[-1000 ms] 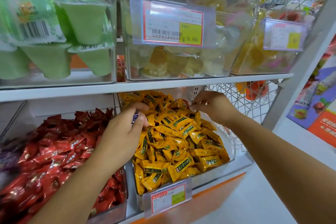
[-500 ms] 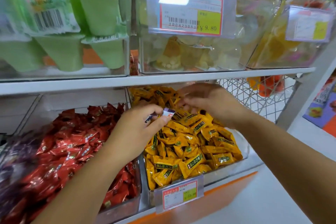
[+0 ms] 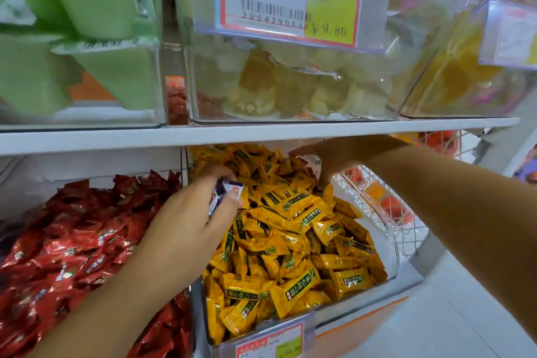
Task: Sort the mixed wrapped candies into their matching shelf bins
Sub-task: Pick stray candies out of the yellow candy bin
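Head view: the left hand [image 3: 189, 221] is held over the left edge of the clear bin [image 3: 388, 244] of yellow wrapped candies [image 3: 290, 227] on the lower shelf. A small bunch of purple-and-white wrapped candies [image 3: 225, 193] is pinched between its thumb and curled fingers [image 3: 215, 175], the wrappers jutting out past the fingertips just above the yellow pile. The right hand [image 3: 331, 154] is reached to the bin's back right corner, under the upper shelf [image 3: 261, 133], with the thumb pointed down onto the pile. A white-and-red wrapper is glimpsed beneath that palm, but whether it is grasped cannot be told. Red wrapped candies [image 3: 72, 241] are heaped in the neighbouring bin on the left.
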Tool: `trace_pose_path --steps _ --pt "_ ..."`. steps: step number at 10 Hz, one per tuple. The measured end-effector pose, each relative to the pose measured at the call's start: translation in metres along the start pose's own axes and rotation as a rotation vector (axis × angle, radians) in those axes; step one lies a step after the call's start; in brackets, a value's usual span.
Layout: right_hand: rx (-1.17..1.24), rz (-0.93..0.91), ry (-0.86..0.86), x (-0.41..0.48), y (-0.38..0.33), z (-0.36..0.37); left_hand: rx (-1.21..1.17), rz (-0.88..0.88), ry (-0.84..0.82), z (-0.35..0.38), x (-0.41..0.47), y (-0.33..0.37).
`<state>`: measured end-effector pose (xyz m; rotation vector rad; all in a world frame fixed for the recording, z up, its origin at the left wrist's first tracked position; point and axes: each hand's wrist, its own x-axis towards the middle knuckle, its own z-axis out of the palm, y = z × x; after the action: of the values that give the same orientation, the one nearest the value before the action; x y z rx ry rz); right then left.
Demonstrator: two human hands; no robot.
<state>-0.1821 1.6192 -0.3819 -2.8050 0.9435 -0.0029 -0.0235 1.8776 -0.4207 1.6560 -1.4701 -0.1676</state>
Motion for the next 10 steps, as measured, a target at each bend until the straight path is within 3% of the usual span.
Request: trace_pose_path --steps 1,3,6,9,10 --pt "-0.167 0.088 -0.222 0.01 -0.001 -0.003 0.016 0.0 0.028 0.0 -0.001 0.004" --pt "-0.241 0.036 -0.239 0.022 0.003 0.004 0.06 -0.004 0.032 0.002 -0.001 0.005" --pt "-0.11 0.114 -0.153 0.002 0.002 0.008 0.033 -0.014 0.034 0.004 -0.002 0.005" --pt "-0.265 0.101 -0.266 0.008 -0.018 0.009 0.033 -0.013 0.071 0.004 -0.004 0.008" --pt "-0.203 0.105 -0.187 0.008 -0.015 0.012 0.024 -0.014 0.077 0.004 -0.003 0.009"
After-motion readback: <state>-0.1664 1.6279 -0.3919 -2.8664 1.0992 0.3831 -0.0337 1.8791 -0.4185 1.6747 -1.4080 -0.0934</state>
